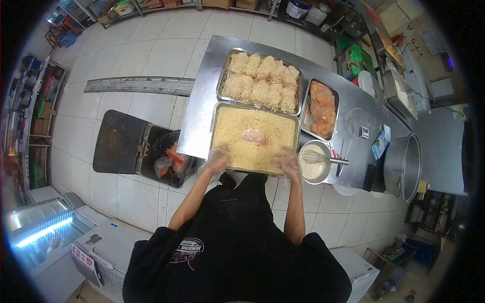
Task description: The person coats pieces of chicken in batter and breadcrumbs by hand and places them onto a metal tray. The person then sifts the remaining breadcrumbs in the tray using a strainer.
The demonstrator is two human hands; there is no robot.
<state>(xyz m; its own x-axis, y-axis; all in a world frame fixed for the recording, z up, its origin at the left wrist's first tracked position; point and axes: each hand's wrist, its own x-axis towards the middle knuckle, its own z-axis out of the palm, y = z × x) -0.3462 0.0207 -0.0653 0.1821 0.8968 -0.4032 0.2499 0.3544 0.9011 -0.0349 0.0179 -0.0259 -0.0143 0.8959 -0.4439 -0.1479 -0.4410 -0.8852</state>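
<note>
A metal tray of pale yellow breadcrumbs (252, 121) lies at the table's near edge. One pinkish piece of raw meat (254, 135) rests in the middle, with crumbs around it. My left hand (217, 159), in a clear plastic glove, is at the tray's near left corner, fingers curled inward over the crumbs. Opposite it, my gloved right hand (287, 164) bends its fingers at the near right corner. Whether they grip crumbs or the tray rim is not clear. Just right of that hand, a bowl of pale batter (311, 170) holds a whisk (328, 159).
Behind stands a tray of crumb-coated pieces (262, 81); beside it, a tray of raw orange-red meat (322, 108). A large metal pot (404, 166) stands at the table's right end. On the floor at left, a black bin (161, 154) has its lid open.
</note>
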